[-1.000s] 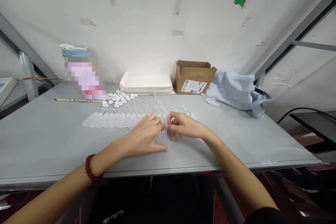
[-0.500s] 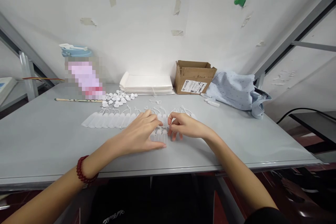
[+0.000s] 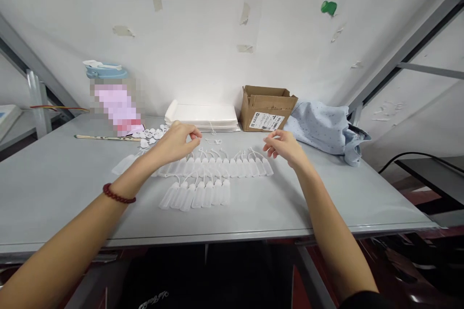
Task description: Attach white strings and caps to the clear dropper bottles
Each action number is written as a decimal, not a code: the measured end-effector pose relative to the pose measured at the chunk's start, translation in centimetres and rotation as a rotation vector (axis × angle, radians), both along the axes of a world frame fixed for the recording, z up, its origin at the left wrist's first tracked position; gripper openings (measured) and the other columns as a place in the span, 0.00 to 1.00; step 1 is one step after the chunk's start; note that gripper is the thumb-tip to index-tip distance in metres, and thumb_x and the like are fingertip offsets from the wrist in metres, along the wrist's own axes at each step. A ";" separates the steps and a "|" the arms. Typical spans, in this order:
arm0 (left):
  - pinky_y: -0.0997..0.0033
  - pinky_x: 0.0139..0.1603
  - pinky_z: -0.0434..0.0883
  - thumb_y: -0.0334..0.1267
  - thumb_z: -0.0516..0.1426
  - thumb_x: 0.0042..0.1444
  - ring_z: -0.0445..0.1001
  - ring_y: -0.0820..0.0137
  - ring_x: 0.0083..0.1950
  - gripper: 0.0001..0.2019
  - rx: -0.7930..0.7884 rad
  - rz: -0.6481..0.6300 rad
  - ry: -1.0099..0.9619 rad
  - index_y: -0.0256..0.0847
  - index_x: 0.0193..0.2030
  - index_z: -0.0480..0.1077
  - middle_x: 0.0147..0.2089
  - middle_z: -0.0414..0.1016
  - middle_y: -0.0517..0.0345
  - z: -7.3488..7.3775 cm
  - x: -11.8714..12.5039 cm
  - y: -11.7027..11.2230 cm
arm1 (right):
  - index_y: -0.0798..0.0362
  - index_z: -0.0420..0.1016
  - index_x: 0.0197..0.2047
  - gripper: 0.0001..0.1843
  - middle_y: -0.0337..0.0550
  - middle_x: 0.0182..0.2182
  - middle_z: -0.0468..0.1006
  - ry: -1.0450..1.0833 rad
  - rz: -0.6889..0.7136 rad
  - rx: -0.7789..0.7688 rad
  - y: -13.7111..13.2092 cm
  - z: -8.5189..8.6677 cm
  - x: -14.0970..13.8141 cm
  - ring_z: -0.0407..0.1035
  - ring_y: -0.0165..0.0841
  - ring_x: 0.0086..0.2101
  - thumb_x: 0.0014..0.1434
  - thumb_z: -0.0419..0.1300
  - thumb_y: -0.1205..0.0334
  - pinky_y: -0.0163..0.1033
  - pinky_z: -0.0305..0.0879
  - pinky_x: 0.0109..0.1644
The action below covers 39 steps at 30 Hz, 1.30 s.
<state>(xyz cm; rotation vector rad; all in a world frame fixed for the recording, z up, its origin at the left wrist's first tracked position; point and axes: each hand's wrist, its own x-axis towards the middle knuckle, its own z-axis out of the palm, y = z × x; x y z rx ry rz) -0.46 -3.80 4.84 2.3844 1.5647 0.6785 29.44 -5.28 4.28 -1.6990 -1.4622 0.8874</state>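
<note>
A long row of small clear plastic tubes [image 3: 250, 168] with white tops and looped white cords lies across the middle of the table. Nearer to me is a shorter row of similar tubes [image 3: 206, 195]. My left hand [image 3: 174, 142] hovers over the far left part of the long row, thumb and fingers apart, with nothing seen in it; its forearm hides some tubes. Beyond the right end of that row is my right hand [image 3: 284, 147], fingers loosely bent and apart, with nothing visible between them. It covers the spot in front of the blue cloth.
A pile of white caps [image 3: 145, 142] lies left of my left hand, beside a thin stick [image 3: 105, 138]. At the back stand a stack of white sheets [image 3: 203, 118], an open cardboard box [image 3: 266, 111] and a crumpled light-blue cloth [image 3: 322, 128]. Loose cord [image 3: 213, 141] lies before the stack.
Both hands have come away from the nearer row. The left moved up and left toward the caps, the right up and right toward the box and cloth. The shorter row is now uncovered.
</note>
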 end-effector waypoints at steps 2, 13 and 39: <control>0.64 0.44 0.67 0.39 0.51 0.51 0.71 0.59 0.46 0.12 -0.042 -0.042 0.052 0.39 0.35 0.74 0.39 0.78 0.54 -0.3 -0.1 1.9 | 0.53 0.64 0.29 0.01 0.44 0.25 0.78 -0.217 -0.162 0.124 1.4 -1.0 1.8 0.71 0.32 0.23 0.52 0.55 0.67 0.35 0.63 0.27; 0.70 0.43 0.68 0.34 0.53 0.47 0.74 0.65 0.41 0.17 -0.096 -0.197 0.188 0.39 0.42 0.77 0.39 0.79 0.53 -2.3 3.4 6.4 | 0.59 0.76 0.48 0.24 0.55 0.44 0.78 -0.828 -0.210 0.076 4.1 -4.5 7.8 0.71 0.43 0.46 0.48 0.53 0.77 0.41 0.64 0.46; 0.70 0.36 0.66 0.39 0.66 0.42 0.70 0.72 0.32 0.13 -0.354 0.050 -0.942 0.39 0.35 0.73 0.29 0.75 0.58 0.0 1.5 1.1 | 0.60 0.72 0.51 0.26 0.57 0.47 0.76 -0.936 -0.198 0.126 4.2 -5.0 8.3 0.69 0.44 0.46 0.49 0.51 0.78 0.41 0.62 0.43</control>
